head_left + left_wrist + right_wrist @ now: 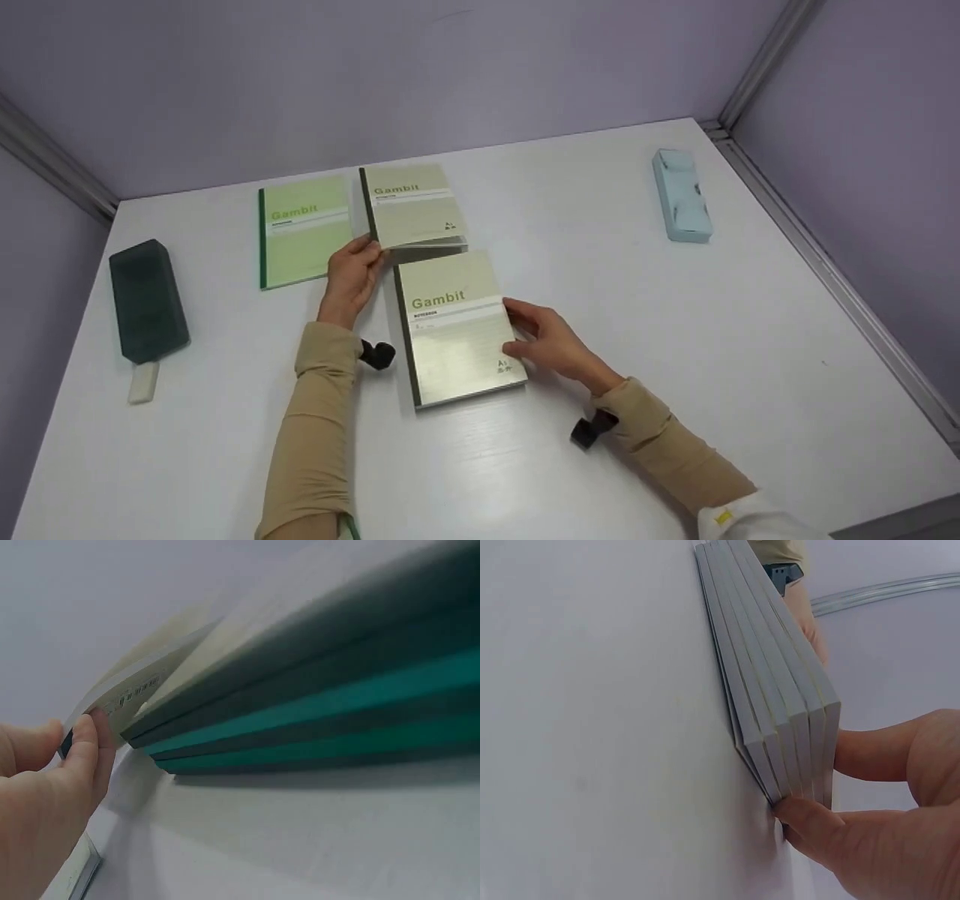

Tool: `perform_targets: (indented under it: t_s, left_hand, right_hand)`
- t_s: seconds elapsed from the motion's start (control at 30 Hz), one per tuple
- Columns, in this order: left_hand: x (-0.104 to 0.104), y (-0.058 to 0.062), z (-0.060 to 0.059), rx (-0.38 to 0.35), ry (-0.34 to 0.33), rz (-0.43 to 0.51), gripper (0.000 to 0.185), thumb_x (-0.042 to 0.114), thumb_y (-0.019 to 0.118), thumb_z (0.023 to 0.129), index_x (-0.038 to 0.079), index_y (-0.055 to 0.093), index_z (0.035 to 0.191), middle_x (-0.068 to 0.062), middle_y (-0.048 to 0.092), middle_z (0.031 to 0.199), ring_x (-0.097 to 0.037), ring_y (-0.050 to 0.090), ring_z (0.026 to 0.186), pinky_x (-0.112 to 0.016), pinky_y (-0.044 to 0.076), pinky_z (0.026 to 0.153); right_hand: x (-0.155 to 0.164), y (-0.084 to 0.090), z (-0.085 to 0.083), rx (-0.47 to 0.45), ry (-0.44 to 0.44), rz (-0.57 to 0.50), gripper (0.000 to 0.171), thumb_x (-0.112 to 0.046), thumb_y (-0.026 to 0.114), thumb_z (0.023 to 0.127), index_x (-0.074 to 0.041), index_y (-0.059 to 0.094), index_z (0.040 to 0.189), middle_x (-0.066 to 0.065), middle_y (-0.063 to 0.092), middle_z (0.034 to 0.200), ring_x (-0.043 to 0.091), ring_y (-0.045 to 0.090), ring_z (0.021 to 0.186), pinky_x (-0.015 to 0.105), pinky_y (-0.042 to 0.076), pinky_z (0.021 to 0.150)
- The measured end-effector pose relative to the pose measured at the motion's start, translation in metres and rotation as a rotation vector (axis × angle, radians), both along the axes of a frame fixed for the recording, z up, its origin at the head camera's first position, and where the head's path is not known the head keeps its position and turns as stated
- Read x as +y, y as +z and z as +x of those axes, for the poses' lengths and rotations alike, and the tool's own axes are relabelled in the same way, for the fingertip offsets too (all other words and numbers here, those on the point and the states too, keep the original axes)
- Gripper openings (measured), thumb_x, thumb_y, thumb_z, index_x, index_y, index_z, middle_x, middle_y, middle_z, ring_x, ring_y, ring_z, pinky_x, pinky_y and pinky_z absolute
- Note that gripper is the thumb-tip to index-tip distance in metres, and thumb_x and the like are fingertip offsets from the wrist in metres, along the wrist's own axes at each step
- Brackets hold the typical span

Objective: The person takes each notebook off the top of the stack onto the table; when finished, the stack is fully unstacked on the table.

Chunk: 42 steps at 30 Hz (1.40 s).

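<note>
My left hand (352,274) pinches the lower left corner of a beige notebook (412,214) with a dark spine. In the left wrist view that notebook (142,686) is raised at a tilt, its barcoded underside showing between thumb and fingers. Nearer to me lies a stack of notebooks (457,352), a beige "Gambit" cover on top. My right hand (551,341) grips its right edge, thumb on one face and fingers at the other. Several page blocks of the stack (780,682) show in the right wrist view. Left of the raised notebook lies a light green notebook (304,251).
A dark green case (150,300) stands at the left, a small white block (143,383) at its near end. At the far right lies a light blue box (682,196). Purple walls (420,82) border the white table (750,360) at the back and sides.
</note>
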<state>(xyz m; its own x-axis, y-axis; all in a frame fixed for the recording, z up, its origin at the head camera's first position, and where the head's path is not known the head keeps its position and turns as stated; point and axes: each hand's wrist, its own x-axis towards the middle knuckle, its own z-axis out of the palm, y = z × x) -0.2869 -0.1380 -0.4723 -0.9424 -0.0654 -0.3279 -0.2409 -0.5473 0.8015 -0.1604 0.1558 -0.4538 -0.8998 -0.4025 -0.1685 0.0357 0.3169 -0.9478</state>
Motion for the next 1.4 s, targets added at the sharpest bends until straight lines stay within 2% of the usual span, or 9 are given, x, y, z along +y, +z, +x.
perform_targets:
  t_s: [0.17, 0.4, 0.53, 0.7, 0.8, 0.93, 1.07, 1.2, 1.4]
  left_hand:
    - [-0.003, -0.008, -0.001, -0.023, 0.008, -0.097, 0.047, -0.006, 0.047, 0.097, -0.01, 0.035, 0.142, -0.018, 0.045, 0.126, -0.013, 0.056, 0.093, -0.018, 0.05, 0.085]
    - [-0.005, -0.01, 0.001, -0.039, -0.006, -0.142, 0.05, -0.006, 0.048, 0.096, -0.005, 0.036, 0.144, -0.02, 0.041, 0.141, -0.018, 0.054, 0.108, -0.023, 0.046, 0.095]
    - [-0.004, -0.009, 0.004, -0.018, -0.032, -0.136, 0.052, -0.009, 0.046, 0.095, -0.004, 0.032, 0.146, -0.021, 0.033, 0.148, -0.023, 0.046, 0.123, -0.024, 0.044, 0.098]
    - [-0.002, -0.009, 0.005, -0.031, -0.033, -0.166, 0.054, -0.011, 0.046, 0.094, -0.004, 0.033, 0.146, -0.021, 0.036, 0.146, -0.02, 0.047, 0.12, -0.022, 0.044, 0.095]
    - [0.0, -0.007, 0.006, -0.041, -0.043, -0.208, 0.053, -0.008, 0.049, 0.094, -0.006, 0.034, 0.144, -0.022, 0.04, 0.144, -0.02, 0.047, 0.118, -0.021, 0.044, 0.095]
    - [0.001, 0.001, 0.009, -0.032, -0.103, -0.26, 0.052, -0.002, 0.051, 0.095, -0.009, 0.033, 0.144, -0.021, 0.036, 0.146, -0.022, 0.043, 0.128, -0.023, 0.039, 0.103]
    - [-0.001, 0.01, 0.013, -0.015, -0.161, -0.395, 0.05, 0.005, 0.052, 0.097, -0.006, 0.036, 0.144, -0.017, 0.036, 0.148, -0.022, 0.04, 0.132, -0.03, 0.034, 0.109]
    - [-0.004, 0.02, 0.027, 0.01, -0.188, -0.538, 0.049, 0.012, 0.054, 0.097, 0.0, 0.041, 0.143, -0.014, 0.039, 0.147, -0.022, 0.041, 0.13, -0.036, 0.033, 0.109]
    - [-0.003, 0.026, 0.07, 0.079, -0.16, -0.658, 0.045, 0.012, 0.056, 0.096, 0.001, 0.046, 0.139, -0.014, 0.047, 0.14, -0.023, 0.047, 0.126, -0.037, 0.044, 0.1]
  right_hand:
    - [-0.003, 0.008, 0.005, 0.0, -0.004, -0.017, 0.069, 0.009, 0.062, 0.086, 0.009, 0.028, 0.146, 0.024, 0.034, 0.149, 0.034, 0.03, 0.139, 0.042, 0.029, 0.112]
    - [0.005, -0.022, -0.008, 0.004, -0.007, -0.022, 0.072, 0.005, 0.066, 0.085, 0.002, 0.03, 0.148, 0.018, 0.036, 0.149, 0.027, 0.031, 0.139, 0.036, 0.03, 0.112]
    - [0.005, -0.021, -0.008, 0.011, 0.002, -0.03, 0.071, 0.005, 0.066, 0.086, 0.001, 0.03, 0.148, 0.016, 0.037, 0.149, 0.026, 0.032, 0.139, 0.034, 0.031, 0.111]
    - [0.005, -0.022, -0.007, 0.012, -0.001, -0.012, 0.072, 0.003, 0.066, 0.086, 0.0, 0.03, 0.148, 0.015, 0.037, 0.149, 0.025, 0.032, 0.139, 0.034, 0.032, 0.111]
    - [0.005, -0.023, -0.008, 0.011, -0.005, -0.01, 0.072, 0.003, 0.067, 0.086, -0.001, 0.031, 0.148, 0.014, 0.037, 0.149, 0.025, 0.032, 0.139, 0.034, 0.031, 0.111]
    - [0.006, -0.024, -0.008, 0.014, -0.001, -0.015, 0.071, 0.003, 0.066, 0.087, 0.0, 0.031, 0.148, 0.016, 0.036, 0.15, 0.027, 0.031, 0.139, 0.036, 0.03, 0.112]
    - [0.004, -0.021, -0.008, 0.015, 0.0, -0.015, 0.071, 0.006, 0.064, 0.087, 0.003, 0.028, 0.148, 0.019, 0.034, 0.15, 0.029, 0.03, 0.139, 0.039, 0.03, 0.112]
    - [0.002, -0.017, -0.008, 0.007, 0.0, 0.001, 0.071, 0.008, 0.063, 0.087, 0.007, 0.026, 0.147, 0.021, 0.032, 0.15, 0.031, 0.029, 0.14, 0.041, 0.029, 0.112]
    - [0.005, -0.019, -0.008, 0.015, 0.004, -0.003, 0.071, 0.005, 0.065, 0.087, 0.003, 0.028, 0.147, 0.019, 0.034, 0.15, 0.029, 0.031, 0.139, 0.038, 0.029, 0.112]
